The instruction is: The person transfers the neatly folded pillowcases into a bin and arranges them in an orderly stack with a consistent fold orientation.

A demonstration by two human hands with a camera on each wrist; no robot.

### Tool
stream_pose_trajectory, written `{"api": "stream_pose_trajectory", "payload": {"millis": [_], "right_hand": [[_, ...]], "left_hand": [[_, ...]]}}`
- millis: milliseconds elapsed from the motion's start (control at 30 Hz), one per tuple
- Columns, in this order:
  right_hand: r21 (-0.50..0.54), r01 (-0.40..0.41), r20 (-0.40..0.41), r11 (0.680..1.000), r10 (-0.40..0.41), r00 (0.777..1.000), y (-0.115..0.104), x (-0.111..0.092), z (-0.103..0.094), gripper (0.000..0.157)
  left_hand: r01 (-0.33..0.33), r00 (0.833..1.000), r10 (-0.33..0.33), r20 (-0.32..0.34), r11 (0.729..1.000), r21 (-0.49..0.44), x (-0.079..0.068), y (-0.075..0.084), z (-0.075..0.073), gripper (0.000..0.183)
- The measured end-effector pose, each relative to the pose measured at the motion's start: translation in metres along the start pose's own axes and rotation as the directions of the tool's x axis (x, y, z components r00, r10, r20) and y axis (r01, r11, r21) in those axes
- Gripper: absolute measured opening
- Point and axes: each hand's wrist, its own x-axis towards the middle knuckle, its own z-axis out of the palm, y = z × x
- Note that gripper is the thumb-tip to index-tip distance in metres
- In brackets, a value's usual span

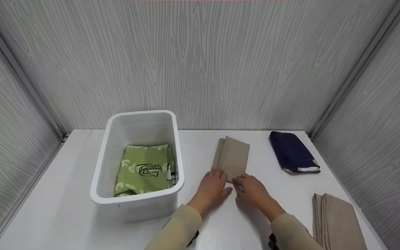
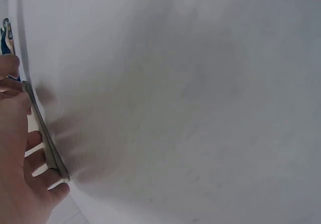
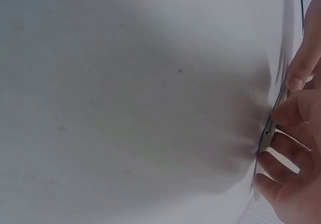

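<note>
On the white table, a small, folded brown cloth lies near the white tub — left hand loose-fingered on it, right hand at its near edge, pinching or not I can't tell — with green cloth already inside, blue cloth still outside.

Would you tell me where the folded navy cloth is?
In the head view, the folded navy cloth lies at back right, beyond the front-right beige cloth.
</note>
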Motion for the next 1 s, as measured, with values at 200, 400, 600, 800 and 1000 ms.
{"api": "stream_pose_trajectory", "payload": {"millis": [200,400,600,800,1000], "right_hand": [[0.019,0.003,-0.008,1.0,-0.003,1.0,-0.002,-0.002,0.002,0.033],[0.066,0.04,-0.007,0.997,-0.04,0.999,-0.004,-0.007,0.001,0.035],[0.079,0.06,-0.005,0.995,-0.06,0.998,-0.008,-0.015,0.0,0.035],[0.079,0.043,0.02,0.996,-0.045,0.999,-0.011,-0.022,-0.001,0.034],[0.084,0.073,0.013,0.994,-0.075,0.997,-0.012,-0.027,-0.001,0.032]], "left_hand": [[-0.009,1.0,0.009,-0.025,1.0,-0.019,-0.009,0.0,-0.005,0.048],[-0.015,0.999,0.014,-0.035,0.999,-0.041,-0.02,0.0,-0.006,0.047],[-0.024,0.999,0.023,-0.031,0.999,-0.042,-0.031,0.003,-0.006,0.051],[-0.032,0.999,0.032,-0.005,0.999,-0.019,-0.04,0.006,-0.01,0.05],[-0.04,0.999,0.041,0.013,0.998,-0.054,-0.048,0.009,-0.015,0.048]]}}
